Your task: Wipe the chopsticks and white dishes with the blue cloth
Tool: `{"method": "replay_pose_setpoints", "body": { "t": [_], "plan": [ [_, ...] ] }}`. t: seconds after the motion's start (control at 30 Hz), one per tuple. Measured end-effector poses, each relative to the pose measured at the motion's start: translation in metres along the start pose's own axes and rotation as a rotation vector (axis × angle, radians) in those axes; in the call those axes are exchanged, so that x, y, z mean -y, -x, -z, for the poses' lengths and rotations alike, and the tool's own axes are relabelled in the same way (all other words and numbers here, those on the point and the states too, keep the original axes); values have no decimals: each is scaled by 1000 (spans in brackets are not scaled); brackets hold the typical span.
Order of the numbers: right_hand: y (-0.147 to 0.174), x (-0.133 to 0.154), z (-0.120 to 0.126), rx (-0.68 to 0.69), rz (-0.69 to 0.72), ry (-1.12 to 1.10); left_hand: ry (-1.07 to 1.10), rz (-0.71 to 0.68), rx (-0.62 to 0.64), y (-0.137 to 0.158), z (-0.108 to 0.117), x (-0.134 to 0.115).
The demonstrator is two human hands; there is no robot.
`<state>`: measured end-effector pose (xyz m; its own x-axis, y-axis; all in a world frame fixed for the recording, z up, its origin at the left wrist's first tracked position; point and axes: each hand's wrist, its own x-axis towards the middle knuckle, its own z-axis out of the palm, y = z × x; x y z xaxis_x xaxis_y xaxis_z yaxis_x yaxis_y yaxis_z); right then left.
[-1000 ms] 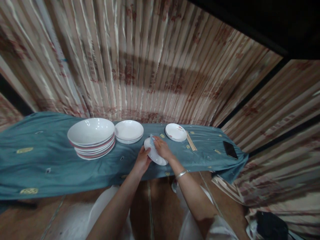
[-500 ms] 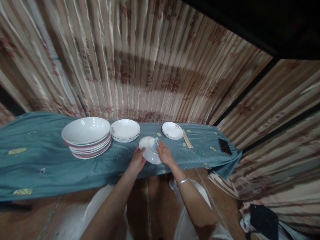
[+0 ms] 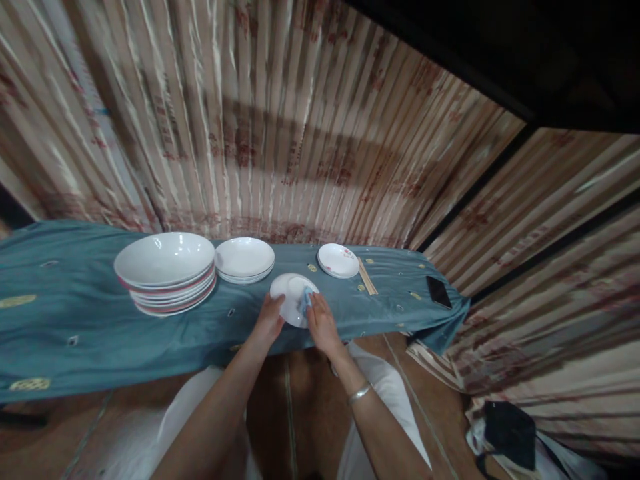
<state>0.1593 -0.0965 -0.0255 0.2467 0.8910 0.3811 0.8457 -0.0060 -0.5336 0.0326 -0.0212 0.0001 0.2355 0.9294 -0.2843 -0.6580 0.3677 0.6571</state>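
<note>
Left hand [image 3: 269, 321] clasps a glossy, round white plate [image 3: 290, 305] by its rim; right hand [image 3: 323, 325] pinches bunched blue cloth [image 3: 305, 299] against it, smooth stacked bowls [image 3: 167, 261] left of the plate.

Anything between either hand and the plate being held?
Left hand: nothing visible; it grips the plate directly at its edge. Right hand: a blue cloth sits between its fingers and the plate's face. Whether any right finger also touches the plate, I can't tell.
</note>
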Motion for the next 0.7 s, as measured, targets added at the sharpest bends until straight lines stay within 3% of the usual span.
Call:
{"method": "replay_pose_setpoints", "body": {
  "t": [0.3, 0.7],
  "plan": [
    [14, 29, 0, 30, 69, -57, -10, -35, -10, -2, 3, 4],
    [-8, 46, -3, 122, 179, -3, -40, -52, 23, -4, 7, 4]
  ]
}}
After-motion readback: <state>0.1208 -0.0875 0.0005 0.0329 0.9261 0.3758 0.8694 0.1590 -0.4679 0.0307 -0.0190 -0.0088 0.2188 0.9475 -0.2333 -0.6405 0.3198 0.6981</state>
